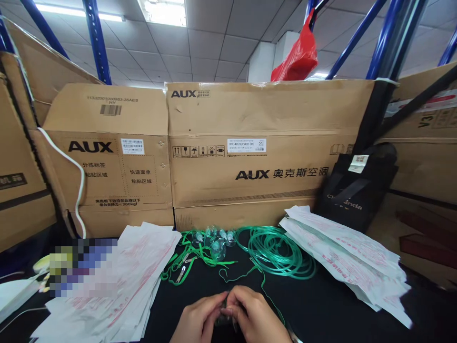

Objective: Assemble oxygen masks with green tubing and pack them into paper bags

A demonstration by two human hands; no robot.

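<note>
My left hand [201, 318] and my right hand [255, 314] meet at the front of the black table, fingers pinched together. Between them is a small, dark or see-through piece [224, 312], mostly hidden by the fingers, so its kind is unclear. A thin green elastic strap [264, 283] curls over the table just beyond my hands and runs down past the right one; I cannot tell whether it joins the held piece. Further back lie several clear masks [218, 248] with teal connectors, among tangled green straps [180, 267] and small metal strips [182, 274].
Coiled green tubing [276, 252] lies right of the masks. White paper packets with red print are stacked at left [132, 276] and right [346, 262]. Large cardboard boxes [250, 114] wall off the back. A black bag [352, 195] stands at the right rear.
</note>
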